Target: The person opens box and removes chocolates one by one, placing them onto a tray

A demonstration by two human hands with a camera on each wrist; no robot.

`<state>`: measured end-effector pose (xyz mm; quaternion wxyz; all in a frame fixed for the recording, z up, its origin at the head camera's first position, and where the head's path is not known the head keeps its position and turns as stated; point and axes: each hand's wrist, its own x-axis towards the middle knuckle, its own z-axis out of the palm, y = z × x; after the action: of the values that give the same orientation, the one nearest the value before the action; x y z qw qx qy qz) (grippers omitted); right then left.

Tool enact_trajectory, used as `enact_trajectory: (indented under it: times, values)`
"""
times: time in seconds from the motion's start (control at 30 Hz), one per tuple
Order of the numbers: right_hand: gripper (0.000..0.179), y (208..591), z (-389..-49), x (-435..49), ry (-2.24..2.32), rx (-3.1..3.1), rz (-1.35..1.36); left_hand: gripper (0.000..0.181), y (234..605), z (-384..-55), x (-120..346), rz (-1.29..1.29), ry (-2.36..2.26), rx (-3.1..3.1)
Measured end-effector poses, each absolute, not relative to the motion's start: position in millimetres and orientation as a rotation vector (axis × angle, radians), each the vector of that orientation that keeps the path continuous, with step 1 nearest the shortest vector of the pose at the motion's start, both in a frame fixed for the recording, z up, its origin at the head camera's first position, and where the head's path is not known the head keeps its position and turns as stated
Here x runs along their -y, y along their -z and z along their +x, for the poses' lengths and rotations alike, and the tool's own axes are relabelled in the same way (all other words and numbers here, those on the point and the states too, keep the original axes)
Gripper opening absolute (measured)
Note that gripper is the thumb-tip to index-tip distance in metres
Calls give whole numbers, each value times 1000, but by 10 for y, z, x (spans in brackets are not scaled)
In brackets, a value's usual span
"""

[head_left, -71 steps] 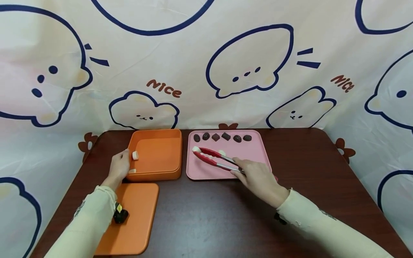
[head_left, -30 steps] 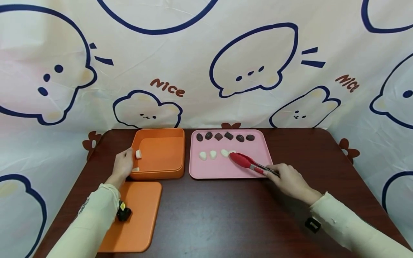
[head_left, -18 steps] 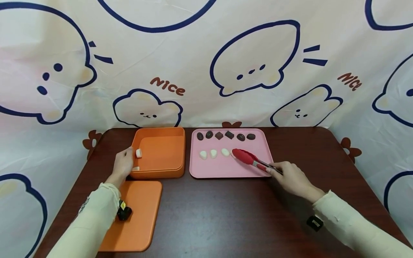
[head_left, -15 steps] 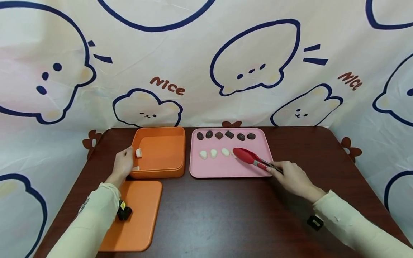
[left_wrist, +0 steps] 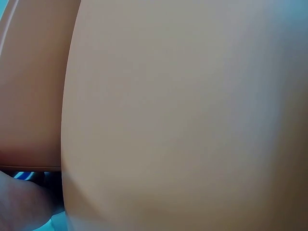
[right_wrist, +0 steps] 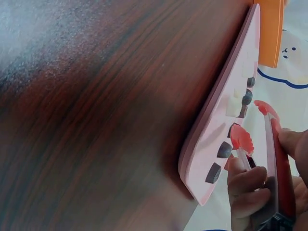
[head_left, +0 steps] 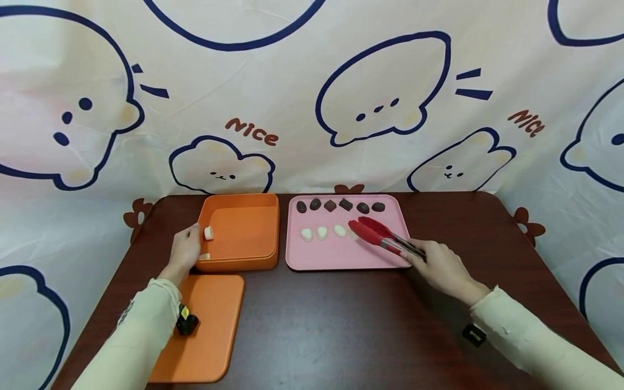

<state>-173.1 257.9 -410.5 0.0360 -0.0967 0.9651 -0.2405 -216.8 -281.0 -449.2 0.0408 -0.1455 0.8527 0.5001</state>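
Observation:
My right hand (head_left: pixel 441 271) holds red-tipped tongs (head_left: pixel 372 233) over the pink tray (head_left: pixel 341 257). The tips stand apart in the head view and in the right wrist view. Below them lies a white candy-like piece (head_left: pixel 352 234), partly hidden, at the right end of a row with other white pieces (head_left: pixel 322 233). Dark chocolates (head_left: pixel 330 206) line the tray's back edge. My left hand (head_left: pixel 186 249) grips the left wall of the orange box (head_left: pixel 244 233). Inside that wall, close to my fingers, show two small whitish pieces (head_left: pixel 208 233). In the left wrist view an orange surface (left_wrist: pixel 168 106) fills most of the picture.
An orange flat lid-like panel (head_left: pixel 209 336) lies in front of the box, partly under my left forearm. Dark wood table (head_left: pixel 312 325) surrounds everything. A printed white cloth (head_left: pixel 292 108) hangs behind the table's back edge.
Earlier the tongs held a white piece over the tray's left part. They have since moved right, and their tips have spread, with a white piece lying beneath. My left hand stays on the box.

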Motion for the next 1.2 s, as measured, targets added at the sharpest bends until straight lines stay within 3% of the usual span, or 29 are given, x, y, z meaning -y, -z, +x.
enact_trajectory:
  times: [0.23,0.57,0.77,0.9,1.2]
  values:
    - [60,4072,-1757,-2525,823,-2943,-267,67,4472,-2138,2809,-449,-1503,-2611]
    - [50,4036,-1804,-2365,840,-2980,-268,64,4470,-2146,2815,-462,-1500,-2629]
    - [45,4018,-1829,-2261,835,-2984,-277,52,4483,-2165,2803,-468,-1469,-2655]
    - [43,4028,-1850,-2169,847,-2994,-298,66,4482,-2142,2803,-437,-1470,-2648]
    - [41,4038,-1889,-1906,896,-2995,-357,70,4475,-2121,2803,-449,-1486,-2616]
